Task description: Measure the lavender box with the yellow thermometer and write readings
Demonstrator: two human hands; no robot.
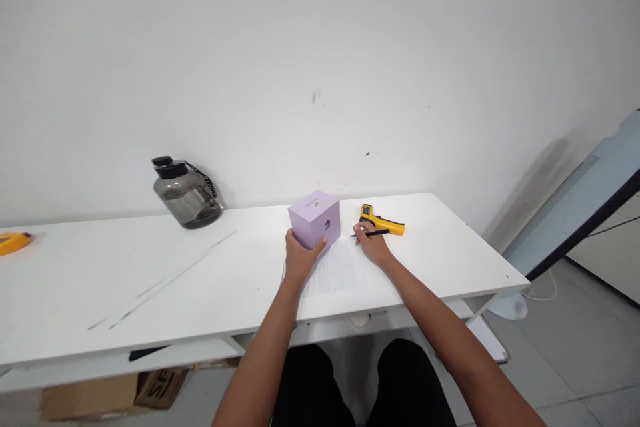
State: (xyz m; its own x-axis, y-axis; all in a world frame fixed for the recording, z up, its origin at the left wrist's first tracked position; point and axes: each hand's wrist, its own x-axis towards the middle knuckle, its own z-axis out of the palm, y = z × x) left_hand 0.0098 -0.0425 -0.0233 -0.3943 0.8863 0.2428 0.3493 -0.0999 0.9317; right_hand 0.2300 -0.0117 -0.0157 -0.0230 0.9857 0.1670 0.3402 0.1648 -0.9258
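Note:
A lilac box (pixel 316 213) with a dark purple emblem on its front is gripped by my left hand (pixel 301 257), thumb on the front face and fingers round the left side. Between the fingers of my right hand (pixel 373 247) is a black pen (pixel 376 232), its tip pointing left toward the box. Under and in front of the box lies a printed paper sheet (pixel 337 270), partly hidden by the box and my left hand. Just behind my right hand rests a yellow and black infrared thermometer gun (pixel 387 224).
On the white desk (pixel 225 287) a grey see-through water jug (pixel 187 193) stands by the wall. At the far left is an orange object (pixel 14 242), cut off by the frame. A cardboard box (pixel 160 387) is below the desk; a tall pale-blue appliance (pixel 575 207) stands right.

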